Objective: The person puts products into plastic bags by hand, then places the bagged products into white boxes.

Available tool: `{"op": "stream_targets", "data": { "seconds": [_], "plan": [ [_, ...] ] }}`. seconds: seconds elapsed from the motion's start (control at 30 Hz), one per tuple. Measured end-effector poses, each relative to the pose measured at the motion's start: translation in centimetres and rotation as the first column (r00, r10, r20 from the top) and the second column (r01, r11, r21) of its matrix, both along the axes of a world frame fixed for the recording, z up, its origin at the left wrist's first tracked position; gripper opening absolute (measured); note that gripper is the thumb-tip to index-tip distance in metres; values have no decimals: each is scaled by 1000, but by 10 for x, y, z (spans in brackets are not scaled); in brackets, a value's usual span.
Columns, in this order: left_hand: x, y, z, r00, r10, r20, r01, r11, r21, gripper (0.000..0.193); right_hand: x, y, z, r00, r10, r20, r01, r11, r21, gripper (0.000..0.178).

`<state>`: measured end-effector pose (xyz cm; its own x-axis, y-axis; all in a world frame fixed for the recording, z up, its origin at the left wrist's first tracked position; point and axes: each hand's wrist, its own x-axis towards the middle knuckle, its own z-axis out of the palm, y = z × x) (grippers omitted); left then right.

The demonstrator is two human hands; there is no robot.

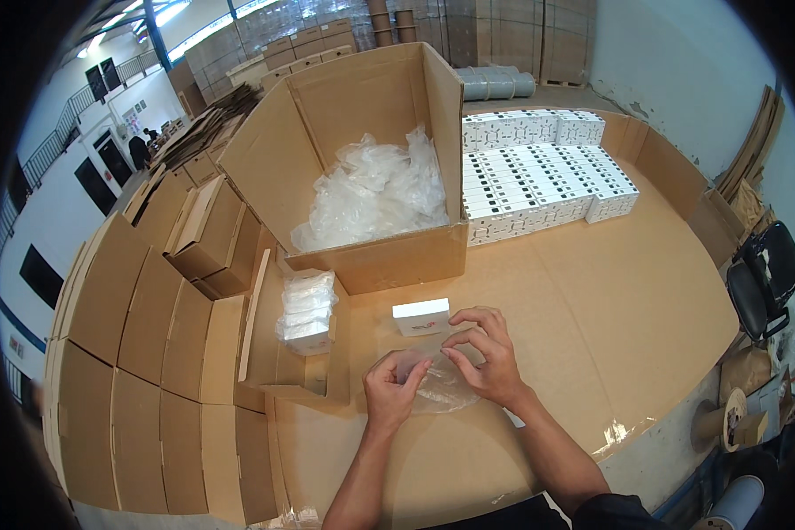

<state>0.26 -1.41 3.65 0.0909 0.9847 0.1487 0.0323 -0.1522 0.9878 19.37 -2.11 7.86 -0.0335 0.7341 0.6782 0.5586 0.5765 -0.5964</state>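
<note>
My left hand [392, 389] pinches a clear plastic bag [446, 390], which hangs loosely over the cardboard surface between my hands. Beside it, my right hand [488, 358] has curled fingers, with thumb and forefinger drawn close together by the bag; whether film lies between them is too fine to see. Just beyond my fingers a small white box [420, 317] stands on the cardboard. Part of something white [514, 419] shows under my right wrist. To the left, an open carton [261, 375] holds several white boxes wrapped in clear plastic [307, 314].
A large open carton [375, 265] full of clear plastic bags [380, 190] stands ahead. White boxes [548, 185] are stacked in rows at the back right. Closed brown cartons [137, 389] form a wall on the left. A black chair [764, 278] is at the right.
</note>
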Motion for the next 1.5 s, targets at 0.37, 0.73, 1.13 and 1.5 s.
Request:
{"op": "stream_targets", "data": {
  "seconds": [0.37, 0.73, 1.13, 1.5],
  "plan": [
    [1, -1, 4, 997, -60, 39, 63, 996, -59, 16, 5, -5, 12, 972, 105, 209, -105, 994, -10, 17],
    [-6, 0, -6, 949, -298, 100, 312, 933, -181, 39, 0, 4, 41, 939, 340, 59, -286, 862, -417, 11],
    [-10, 0, 0, 973, -224, 47, 229, 947, -224, 27, 10, 25, 18, 793, 123, -597, -258, 955, -147, 16],
    [-13, 2, 17, 986, -156, 53, 165, 953, -255, 30, 20, 51, -37, 720, 221, -658, -532, 785, -318, 35]
  ]
}}
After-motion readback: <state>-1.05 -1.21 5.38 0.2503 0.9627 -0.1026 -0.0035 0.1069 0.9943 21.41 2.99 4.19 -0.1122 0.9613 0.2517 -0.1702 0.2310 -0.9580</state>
